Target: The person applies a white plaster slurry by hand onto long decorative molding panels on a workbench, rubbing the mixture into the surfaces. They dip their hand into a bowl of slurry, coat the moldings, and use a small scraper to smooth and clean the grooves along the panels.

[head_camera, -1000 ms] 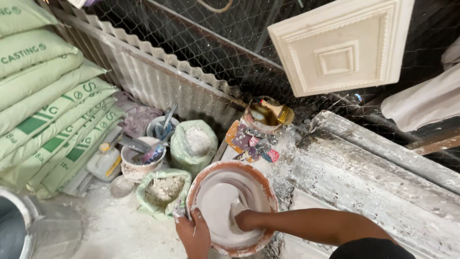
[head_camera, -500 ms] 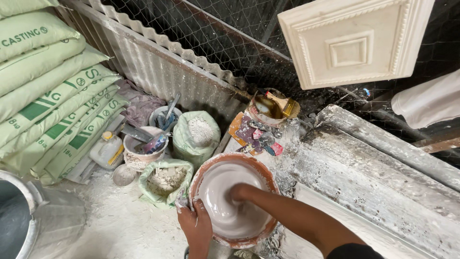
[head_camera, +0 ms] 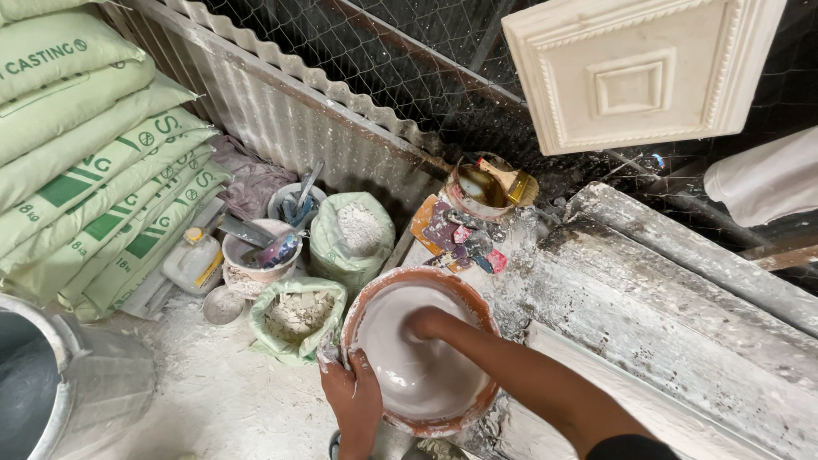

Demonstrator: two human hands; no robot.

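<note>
Stacked green sacks (head_camera: 85,162) line the wall, near the work. Rust-rimmed basin (head_camera: 422,349) of white slurry sits on the floor beside open powder bags (head_camera: 298,319). Left hand (head_camera: 354,400) clamps the near rim, likely steadying it. Right hand (head_camera: 426,324) is sunk in the mix; its grip cannot be told.

Left hand (head_camera: 354,399) clamped — right hand (head_camera: 423,324) sunk (fingers hidden).

Bowl (head_camera: 419,285): round, reddish-brown rim smeared white, sitting upright at near centre beside a plaster-caked ledge. Contents: smooth pale grey-white plaster mix (head_camera: 426,383), filling most of the basin, surface glossy and wet, coating the inner wall up to the rim.
</note>
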